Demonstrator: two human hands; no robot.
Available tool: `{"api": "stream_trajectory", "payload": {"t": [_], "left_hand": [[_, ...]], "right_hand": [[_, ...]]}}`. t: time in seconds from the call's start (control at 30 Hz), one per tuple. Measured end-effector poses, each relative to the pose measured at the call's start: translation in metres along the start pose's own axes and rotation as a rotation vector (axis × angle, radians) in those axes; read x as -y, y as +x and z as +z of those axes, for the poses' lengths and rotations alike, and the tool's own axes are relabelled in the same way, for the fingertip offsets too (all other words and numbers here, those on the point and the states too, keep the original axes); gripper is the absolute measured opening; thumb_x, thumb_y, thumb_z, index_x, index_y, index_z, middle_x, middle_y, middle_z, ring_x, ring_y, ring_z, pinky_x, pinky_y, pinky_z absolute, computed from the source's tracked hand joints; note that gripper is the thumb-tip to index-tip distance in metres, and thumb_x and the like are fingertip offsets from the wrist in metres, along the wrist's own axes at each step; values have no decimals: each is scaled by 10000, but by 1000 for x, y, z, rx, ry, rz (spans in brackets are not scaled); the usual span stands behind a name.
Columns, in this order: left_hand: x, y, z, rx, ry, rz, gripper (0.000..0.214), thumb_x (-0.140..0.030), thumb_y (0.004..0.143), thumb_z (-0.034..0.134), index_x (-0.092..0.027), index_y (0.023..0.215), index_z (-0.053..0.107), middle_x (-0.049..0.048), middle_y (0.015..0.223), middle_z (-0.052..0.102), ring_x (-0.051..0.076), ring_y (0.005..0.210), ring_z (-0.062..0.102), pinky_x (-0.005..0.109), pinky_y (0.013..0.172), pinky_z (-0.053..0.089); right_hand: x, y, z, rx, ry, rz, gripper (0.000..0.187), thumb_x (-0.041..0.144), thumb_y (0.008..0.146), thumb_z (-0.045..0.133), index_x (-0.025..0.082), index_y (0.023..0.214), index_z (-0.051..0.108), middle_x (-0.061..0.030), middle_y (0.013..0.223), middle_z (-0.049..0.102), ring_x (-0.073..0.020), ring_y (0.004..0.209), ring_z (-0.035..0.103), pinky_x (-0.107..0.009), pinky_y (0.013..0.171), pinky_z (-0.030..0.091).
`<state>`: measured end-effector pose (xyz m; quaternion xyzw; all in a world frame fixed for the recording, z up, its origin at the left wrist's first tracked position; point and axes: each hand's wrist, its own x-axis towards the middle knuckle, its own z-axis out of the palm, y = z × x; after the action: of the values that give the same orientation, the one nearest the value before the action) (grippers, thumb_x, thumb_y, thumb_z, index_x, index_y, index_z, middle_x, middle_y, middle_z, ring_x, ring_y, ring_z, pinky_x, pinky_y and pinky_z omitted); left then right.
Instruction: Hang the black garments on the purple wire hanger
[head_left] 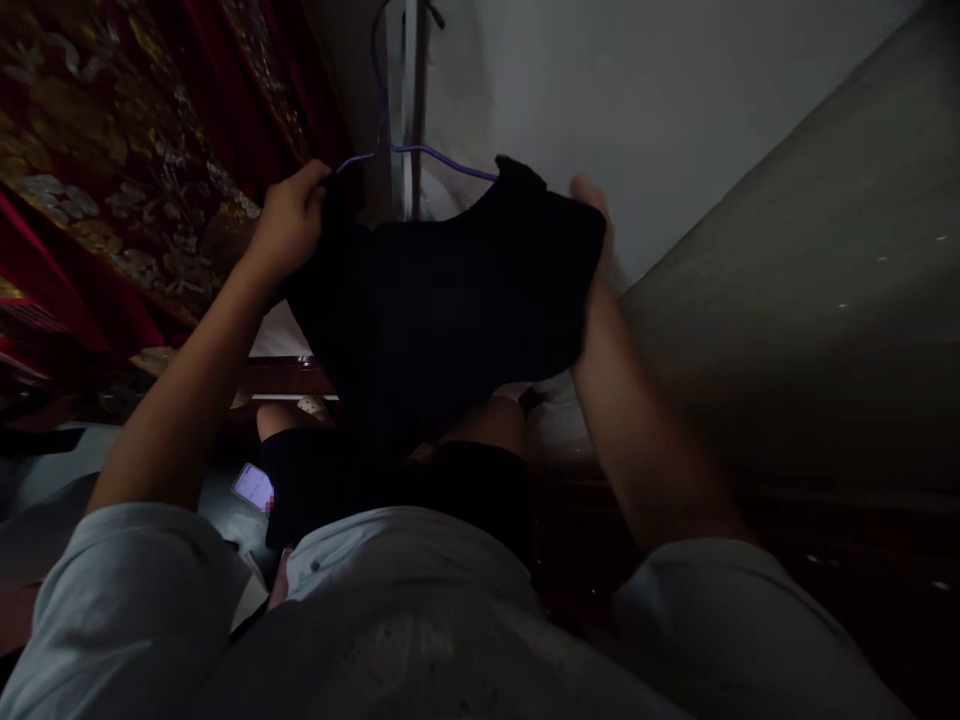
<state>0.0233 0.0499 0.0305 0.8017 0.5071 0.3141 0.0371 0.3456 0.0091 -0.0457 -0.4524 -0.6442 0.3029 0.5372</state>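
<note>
A black garment (pixel 442 300) hangs spread out in front of me, partly on a thin purple wire hanger (pixel 442 158) whose hook rises toward a pale vertical bar. My left hand (pixel 289 222) is closed on the garment's left shoulder, right at the hanger's left end. My right hand (pixel 596 215) grips the garment's right edge, with most of its fingers hidden behind the cloth. Below the garment I see my knees and black shorts.
A red and gold patterned cloth (pixel 120 150) fills the upper left. A white wall (pixel 660 90) is behind the garment, and a grey slanted surface (pixel 810 300) lies at the right. A lit phone (pixel 253 487) rests by my left leg. The scene is dim.
</note>
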Motion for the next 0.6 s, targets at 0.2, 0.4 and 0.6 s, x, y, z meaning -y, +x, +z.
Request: {"api": "stream_trajectory", "payload": {"t": [0.2,0.4,0.6], "left_hand": [[-3,0,-5,2,50,51,193,-278,985,422,-299,1034,608,5,1037,691,202,952,559,352,991,458],[-6,-3,-7,15,134,66,261,-162,956,405,-266,1027,634,34,932,669,210,866,571,342,895,486],[-1,-2,-18,54,48,126,260,-219,972,410,-266,1079,643,17,1039,695,194,943,576,326,938,470]], "right_hand": [[0,1,-37,-288,236,-178,275,300,647,773,270,647,500,3,676,519,-174,644,504,-347,713,487],[30,-4,-54,-657,-248,-585,295,166,801,559,252,634,331,-13,703,443,-164,723,492,-368,768,435],[39,18,-54,-438,-10,-405,276,205,809,574,223,674,334,3,722,393,-141,777,542,-330,822,447]]}}
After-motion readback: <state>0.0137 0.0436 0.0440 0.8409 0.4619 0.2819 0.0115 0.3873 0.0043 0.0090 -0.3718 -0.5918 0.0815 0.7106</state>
